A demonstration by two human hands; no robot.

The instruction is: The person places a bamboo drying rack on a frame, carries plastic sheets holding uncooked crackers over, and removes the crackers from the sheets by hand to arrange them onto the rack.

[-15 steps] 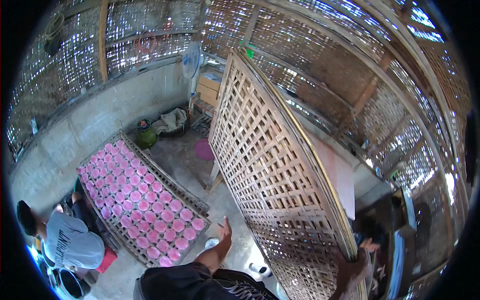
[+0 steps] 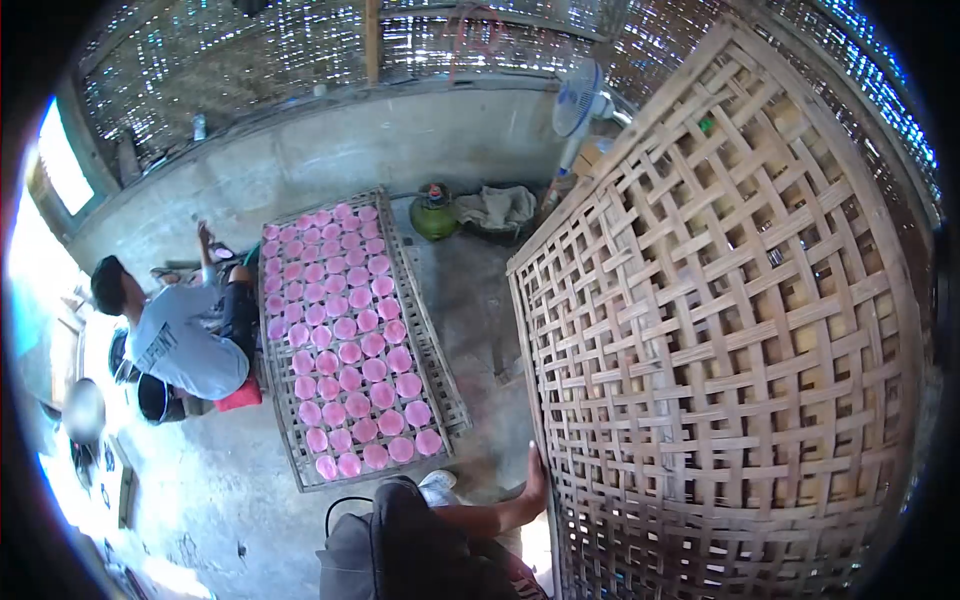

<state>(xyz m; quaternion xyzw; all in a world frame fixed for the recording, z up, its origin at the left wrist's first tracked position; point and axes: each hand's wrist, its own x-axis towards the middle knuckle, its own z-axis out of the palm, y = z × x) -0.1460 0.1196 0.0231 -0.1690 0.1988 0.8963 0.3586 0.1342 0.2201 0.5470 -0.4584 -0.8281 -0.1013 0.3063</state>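
Note:
A large woven bamboo drying rack (image 2: 720, 330) stands tilted on edge and fills the right side of the view. My left hand (image 2: 536, 480) is at its lower left edge, closed on the frame, with some fingers hidden by the rack. My right hand does not show; the rack covers that side. To the left, another bamboo rack (image 2: 290, 420) lies low, covered with rows of round pink discs (image 2: 357, 405).
A person in a grey shirt (image 2: 190, 340) sits left of the low rack, beside a dark bucket (image 2: 153, 398). Toward the wall are a green gas cylinder (image 2: 435, 215), a sack-lined basket (image 2: 497, 212) and a standing fan (image 2: 580, 100).
My view has turned left. The upright rack now faces me more broadly. My left hand, spread in the air before, has come to the rack's edge. My right hand has dropped from sight.

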